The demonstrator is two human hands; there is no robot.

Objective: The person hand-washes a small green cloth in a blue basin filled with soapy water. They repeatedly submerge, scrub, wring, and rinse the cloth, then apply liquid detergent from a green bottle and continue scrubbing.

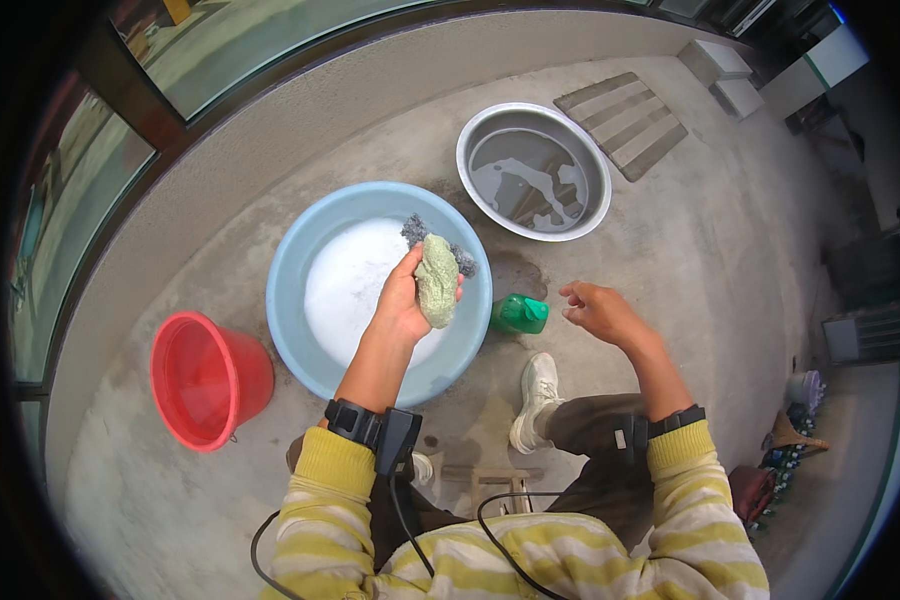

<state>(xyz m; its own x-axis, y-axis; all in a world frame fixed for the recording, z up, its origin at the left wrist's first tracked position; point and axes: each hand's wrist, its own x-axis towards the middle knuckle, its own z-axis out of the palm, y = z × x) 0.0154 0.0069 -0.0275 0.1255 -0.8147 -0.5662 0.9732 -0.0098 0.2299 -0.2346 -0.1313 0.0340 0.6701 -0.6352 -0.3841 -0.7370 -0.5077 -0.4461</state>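
My left hand point(403, 296) is closed around a pale green textured scrubbing cloth point(438, 283), above a light blue plastic basin point(289, 300). Dark grey scouring material point(415, 227) sticks out behind the green cloth; whether it is one piece or two is hidden. White suds point(345, 277) cover the water in the basin. A translucent green bottle with a green cap point(521, 313) is on the floor at the basin's right side. To the right of that bottle, my right hand point(604, 309) is in the air, holding nothing, with its fingers loosely bent and apart.
At the basin's left is a red bucket point(253, 367). A metal basin point(600, 202) of murky water stands at the far right, beside a slatted board point(622, 124). A low wall with windows point(285, 127) curves behind. A wooden stool point(487, 476) is beneath me.
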